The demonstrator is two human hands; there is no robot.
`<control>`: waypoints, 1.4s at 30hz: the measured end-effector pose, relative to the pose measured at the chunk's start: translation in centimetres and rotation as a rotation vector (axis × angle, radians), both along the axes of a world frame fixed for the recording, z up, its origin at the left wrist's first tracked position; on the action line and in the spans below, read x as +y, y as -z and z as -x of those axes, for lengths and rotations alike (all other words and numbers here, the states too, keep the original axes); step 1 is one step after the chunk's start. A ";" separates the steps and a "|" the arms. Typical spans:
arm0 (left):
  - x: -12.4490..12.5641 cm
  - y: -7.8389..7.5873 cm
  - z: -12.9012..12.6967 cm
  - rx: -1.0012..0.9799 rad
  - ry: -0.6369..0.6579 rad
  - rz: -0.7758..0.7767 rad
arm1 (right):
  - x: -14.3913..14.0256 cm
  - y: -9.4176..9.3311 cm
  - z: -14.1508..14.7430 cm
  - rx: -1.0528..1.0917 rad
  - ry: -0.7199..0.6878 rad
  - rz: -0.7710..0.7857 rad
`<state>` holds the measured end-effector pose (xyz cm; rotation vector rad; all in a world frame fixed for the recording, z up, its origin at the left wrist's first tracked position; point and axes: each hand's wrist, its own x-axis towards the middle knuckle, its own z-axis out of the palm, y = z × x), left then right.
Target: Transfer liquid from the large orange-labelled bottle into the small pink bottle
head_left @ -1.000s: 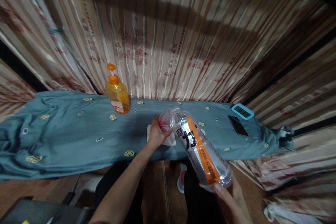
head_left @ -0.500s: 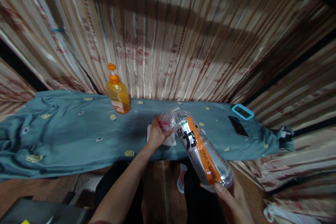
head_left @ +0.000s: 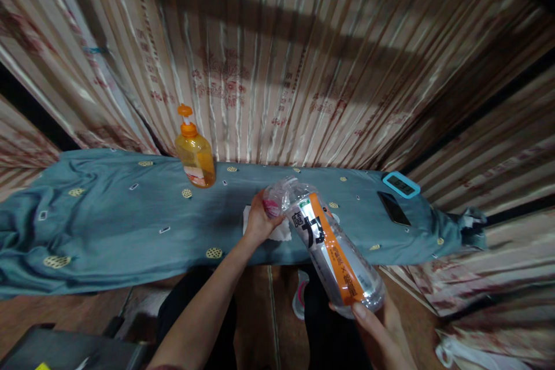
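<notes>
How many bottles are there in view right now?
2: a clear labelled bottle held tilted between the left hand at its cap end and the right hand at its base; an orange pump bottle standing on the blue cloth.

A long table draped in a blue-green cloth (head_left: 108, 225) with small yellow motifs spans the room. Behind the table hangs a wall of striped beige and brown curtain (head_left: 277, 69) with faded reddish print, crossed by a broad dark shadow. The curtain wraps round both ends of the table. At the table's back edge stands an orange pump bottle (head_left: 195, 156). Near its right end lie a dark phone (head_left: 393, 208) and a turquoise-framed device (head_left: 400, 184). Below the table's front edge the floor (head_left: 65, 315) is brown.
</notes>
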<state>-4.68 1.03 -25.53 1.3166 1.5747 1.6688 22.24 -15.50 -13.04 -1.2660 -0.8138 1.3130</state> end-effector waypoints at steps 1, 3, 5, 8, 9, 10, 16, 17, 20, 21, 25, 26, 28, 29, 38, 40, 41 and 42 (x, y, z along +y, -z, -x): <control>0.0 0.0 0.0 -0.006 -0.001 -0.007 | 0.0 0.1 0.0 0.006 -0.003 -0.001; 0.0 -0.2 -0.1 -0.012 -0.005 -0.018 | 0.0 0.2 0.0 0.012 -0.015 -0.009; 0.0 -0.3 -0.1 -0.008 -0.009 -0.024 | 0.0 0.4 0.0 0.008 -0.021 -0.013; 0.0 -0.4 -0.1 0.005 -0.011 -0.017 | 0.0 0.4 -0.1 -0.010 -0.011 -0.013; 0.0 -0.4 -0.1 0.007 -0.012 -0.013 | 0.0 0.4 -0.1 -0.012 -0.012 -0.012; 0.0 -0.4 -0.1 0.007 -0.011 -0.007 | -0.1 0.4 -0.1 -0.013 -0.013 -0.013; 0.0 -0.1 0.0 -0.012 0.015 0.002 | -0.1 0.4 -0.1 0.024 -0.013 -0.010; 0.1 0.0 0.0 -0.014 0.017 0.001 | -0.1 0.5 -0.1 0.027 -0.009 -0.014; 0.2 0.2 0.1 -0.013 0.013 0.007 | -0.1 1.0 -0.2 0.026 0.009 -0.019; 0.2 0.3 0.1 -0.011 0.012 0.010 | -0.2 1.1 -0.3 0.034 0.008 -0.016; 0.3 0.5 0.2 -0.018 0.018 0.019 | -0.2 1.7 -0.5 0.058 -0.018 0.004; 0.3 0.5 0.2 -0.020 0.018 0.021 | -0.3 1.8 -0.5 0.054 -0.019 0.003; 0.3 0.5 0.2 -0.021 0.016 0.025 | -0.3 1.9 -0.5 0.059 -0.011 -0.002; 0.3 0.5 0.2 -0.021 0.017 0.026 | -0.3 1.9 -0.5 0.067 -0.006 -0.004; 0.2 0.5 0.3 -0.033 0.030 0.008 | -0.4 1.7 -0.3 0.093 0.003 -0.024; 0.2 0.6 0.3 -0.041 0.028 0.007 | -0.4 1.6 -0.2 0.096 0.001 -0.023; 0.2 0.6 0.3 -0.044 0.027 0.005 | -0.4 1.6 -0.2 0.091 0.001 -0.023; 0.2 0.7 0.3 -0.047 0.028 0.002 | -0.5 1.5 -0.2 0.085 0.002 -0.024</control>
